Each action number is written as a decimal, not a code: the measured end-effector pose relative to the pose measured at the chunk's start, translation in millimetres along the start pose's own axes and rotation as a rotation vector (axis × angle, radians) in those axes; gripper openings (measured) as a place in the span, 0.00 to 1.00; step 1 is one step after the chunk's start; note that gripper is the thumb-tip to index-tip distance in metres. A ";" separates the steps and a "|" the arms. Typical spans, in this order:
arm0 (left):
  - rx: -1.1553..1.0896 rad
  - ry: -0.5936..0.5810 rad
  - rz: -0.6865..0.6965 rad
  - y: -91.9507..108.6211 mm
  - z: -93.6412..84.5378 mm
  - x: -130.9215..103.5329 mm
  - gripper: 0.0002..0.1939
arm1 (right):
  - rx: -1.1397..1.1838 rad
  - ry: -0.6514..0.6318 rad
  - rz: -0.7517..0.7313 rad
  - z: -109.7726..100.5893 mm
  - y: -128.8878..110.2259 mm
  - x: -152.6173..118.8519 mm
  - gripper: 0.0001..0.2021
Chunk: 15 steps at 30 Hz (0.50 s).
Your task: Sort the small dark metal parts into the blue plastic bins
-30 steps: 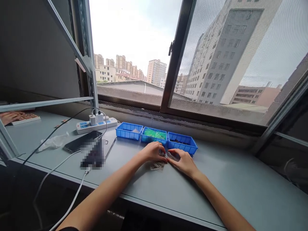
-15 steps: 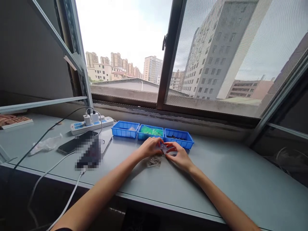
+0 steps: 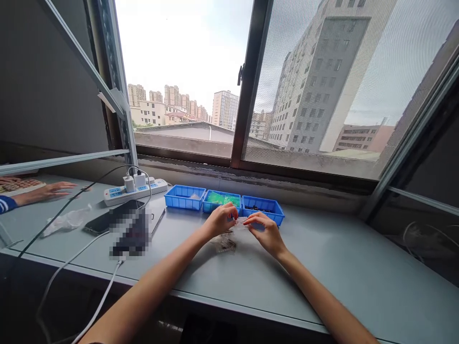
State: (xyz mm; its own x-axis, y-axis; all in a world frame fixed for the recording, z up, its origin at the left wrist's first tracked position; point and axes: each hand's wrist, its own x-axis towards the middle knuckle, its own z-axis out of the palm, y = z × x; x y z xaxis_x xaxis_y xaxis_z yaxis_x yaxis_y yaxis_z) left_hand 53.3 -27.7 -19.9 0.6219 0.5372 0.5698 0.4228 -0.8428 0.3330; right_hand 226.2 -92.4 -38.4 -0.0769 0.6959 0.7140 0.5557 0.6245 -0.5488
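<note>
Pinching one clear, hard-to-see plastic piece (image 3: 241, 222), the left hand (image 3: 219, 221) and right hand (image 3: 267, 234) have three blue plastic boxes (image 3: 184, 203) just behind them, the middle partly hidden.

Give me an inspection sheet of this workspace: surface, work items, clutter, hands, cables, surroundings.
Surface: grey table.
Work items: clear plastic; clear bag on the table, contents indistinct; three blue bins in a row.
Clutter: phone, pixelated item, crumpled plastic, power strip.
Hands: left hand and right hand both hold the clear plastic in their fingers.
Cables: black cable over the table's left side; white cables over the front edge.
Surroundings: window ahead; another person's hand at left.
</note>
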 end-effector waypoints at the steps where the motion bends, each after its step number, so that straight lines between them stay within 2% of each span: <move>1: 0.010 0.012 -0.008 1.0 -1.0 -0.2 0.05 | -0.004 0.025 -0.011 -0.2 0.6 0.4 0.07; 8: 0.099 0.045 -0.008 8.2 -3.5 -2.2 0.05 | -0.035 0.180 -0.053 -0.1 2.4 0.9 0.07; 15: 0.158 0.107 0.052 9.2 -5.7 -3.1 0.06 | -0.054 0.199 -0.097 -1.4 -1.1 1.0 0.09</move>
State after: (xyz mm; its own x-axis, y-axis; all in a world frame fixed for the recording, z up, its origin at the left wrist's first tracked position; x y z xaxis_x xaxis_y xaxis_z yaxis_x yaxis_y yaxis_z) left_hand 51.5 -37.4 -14.3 0.5754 0.4793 0.6627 0.4952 -0.8491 0.1841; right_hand 226.7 -92.8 -36.5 0.0295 0.5469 0.8367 0.5975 0.6614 -0.4534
